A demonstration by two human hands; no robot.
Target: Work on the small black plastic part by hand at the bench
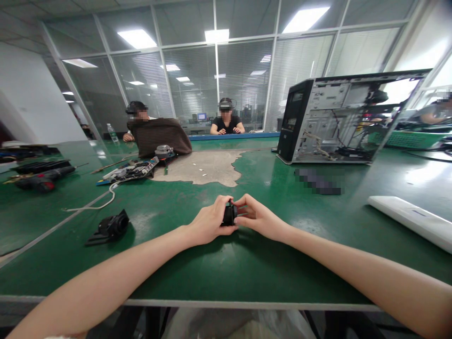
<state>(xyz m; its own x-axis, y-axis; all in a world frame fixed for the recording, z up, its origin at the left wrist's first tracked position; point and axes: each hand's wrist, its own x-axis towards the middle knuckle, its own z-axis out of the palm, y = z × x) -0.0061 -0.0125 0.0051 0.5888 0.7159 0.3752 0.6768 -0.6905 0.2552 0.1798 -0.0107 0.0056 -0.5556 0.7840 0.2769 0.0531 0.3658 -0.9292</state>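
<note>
Between my hands, just above the green table, is a small black part [229, 215] with a rounded end toward the right. Its exact kind I cannot make out. My left hand [212, 219] is closed around its left side, thumb on top and fingers below. The fingertips of my right hand [259, 219] are closed on the rounded end from the other side. To the left on the table lies a similar-looking black part [112, 227] with a round body and a flat bracket.
An opened computer case [318, 122] stands at the back right. A dark blurred object [319, 181] and a white panel [416, 217] lie nearer. Circuit boards [129, 172] with a white cable [102, 206] are at the left. Two people sit across the green table [169, 278].
</note>
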